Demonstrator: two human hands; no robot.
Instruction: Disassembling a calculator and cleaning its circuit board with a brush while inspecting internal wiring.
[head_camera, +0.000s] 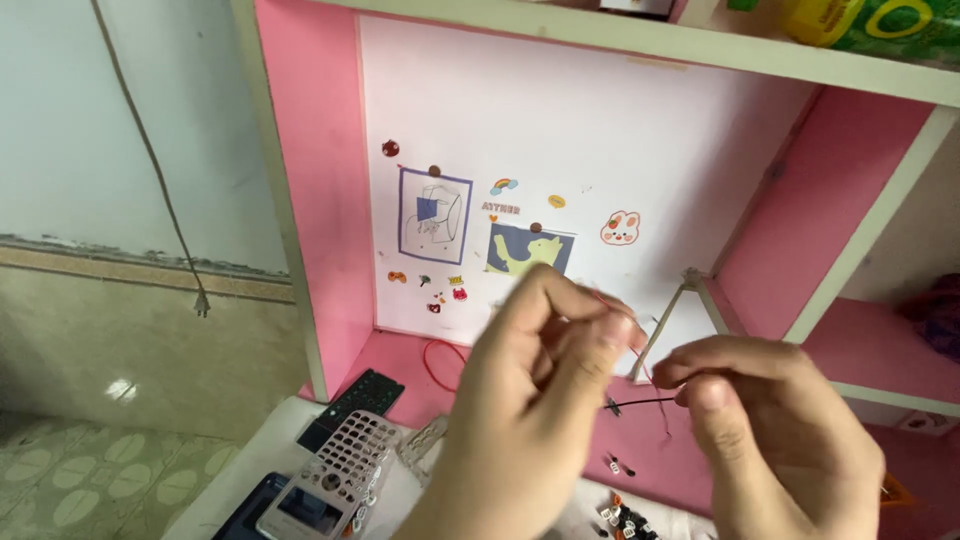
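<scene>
Both hands pinch a thin black wire (640, 403): left hand (535, 400) grip closed, right hand (775, 430) likewise; pink shelf (560, 385) holds a red loop (440, 365).

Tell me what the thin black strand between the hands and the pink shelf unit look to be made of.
The black strand, pinched by the right hand near the left hand, looks like thin insulated wire: dark, matte, holding a slight curve. The pink shelf unit seems painted or laminated board: flat, smooth colour, pale edges.
</scene>
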